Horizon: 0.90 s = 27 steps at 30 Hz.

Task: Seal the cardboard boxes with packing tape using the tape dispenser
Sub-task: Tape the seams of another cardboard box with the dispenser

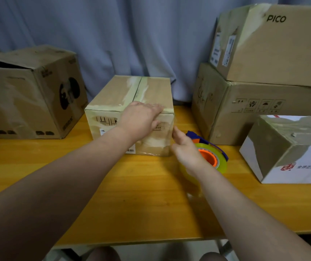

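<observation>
A blue-grey curtain (132, 34) hangs behind a yellow wooden table (132, 194) that carries five cardboard boxes.

The centre box (113, 95) stands under the left hand (141, 119). That hand lies flat across the box's front top edge with its fingers straight, pressing down on the taped seam. The top flaps are closed and meet in a line running away from the hand, with pale tape along it. A glossy clear strip shows on the lower front face, just beside the right hand (185, 149). What is inside the box is hidden.

The right hand sits by the box's front right corner with its thumb raised towards the box. Its fingers curl round the tape dispenser (215, 157), a blue frame with an orange hub and a roll of clear tape, held low over the table.

Well to the left of the left hand is a large brown box (19, 102). Its top flap is lifted at the far edge, and the gap is dark, so its contents cannot be told.

Beyond the right hand two closed boxes are stacked: a PICO box (273, 49) lies tilted on a wider lower box (254, 113). To the right of the right hand stands a closed white box (292, 147) with brownish tape over its top.
</observation>
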Tool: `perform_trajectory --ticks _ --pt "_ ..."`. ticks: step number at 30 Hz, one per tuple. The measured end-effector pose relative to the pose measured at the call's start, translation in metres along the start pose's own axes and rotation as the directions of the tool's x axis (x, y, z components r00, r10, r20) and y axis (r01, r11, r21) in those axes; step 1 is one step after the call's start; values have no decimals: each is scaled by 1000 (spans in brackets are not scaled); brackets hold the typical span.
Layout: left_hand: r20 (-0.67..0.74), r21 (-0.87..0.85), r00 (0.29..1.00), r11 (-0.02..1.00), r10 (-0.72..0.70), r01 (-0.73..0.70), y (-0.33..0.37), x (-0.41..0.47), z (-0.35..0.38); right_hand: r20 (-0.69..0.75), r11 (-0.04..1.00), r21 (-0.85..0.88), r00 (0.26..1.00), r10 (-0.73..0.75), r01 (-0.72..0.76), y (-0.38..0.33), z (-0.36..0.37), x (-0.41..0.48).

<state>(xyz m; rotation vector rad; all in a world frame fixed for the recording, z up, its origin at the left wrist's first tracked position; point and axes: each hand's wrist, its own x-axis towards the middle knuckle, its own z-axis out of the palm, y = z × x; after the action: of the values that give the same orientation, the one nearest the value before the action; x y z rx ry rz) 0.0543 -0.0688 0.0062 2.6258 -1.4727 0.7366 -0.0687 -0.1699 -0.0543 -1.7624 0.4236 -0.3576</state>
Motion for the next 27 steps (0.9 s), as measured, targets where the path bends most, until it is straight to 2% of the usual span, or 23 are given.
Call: perform_trajectory --ticks 2,4,7,8,11,13,16,18,23,27 --pt "-5 -9 1000 1000 -9 9 1 -1 1 85 994 -102 995 53 -44 8 10 2" --pt "-19 -18 1000 1000 -9 9 2 -1 3 90 982 -174 992 85 -68 11 13 7" --pt "-22 -37 1000 999 -5 4 0 -1 4 -23 943 -331 999 -41 31 8 -7 23" --pt "-27 -40 1000 999 -3 2 0 -1 4 -17 929 -358 994 -104 91 7 -15 28" --pt "-44 -47 999 999 -1 -2 -1 -1 6 142 922 -326 975 -172 211 3 -30 35" --pt "-49 -56 999 998 3 -6 -1 -1 6 219 946 -242 962 -164 217 -3 -36 39" --pt "-53 -62 999 998 9 -12 -2 0 7 268 976 -128 954 -138 177 -10 -44 43" --pt "-56 -76 998 997 0 -4 -2 0 9 289 956 -181 941 -174 232 -5 -46 46" --pt "-65 -94 998 996 -1 -5 -1 -2 8 200 922 -296 960 -197 251 12 -39 54" --pt "-86 -117 996 993 -3 -8 -1 -3 9 141 768 -580 962 -232 270 25 -35 55"
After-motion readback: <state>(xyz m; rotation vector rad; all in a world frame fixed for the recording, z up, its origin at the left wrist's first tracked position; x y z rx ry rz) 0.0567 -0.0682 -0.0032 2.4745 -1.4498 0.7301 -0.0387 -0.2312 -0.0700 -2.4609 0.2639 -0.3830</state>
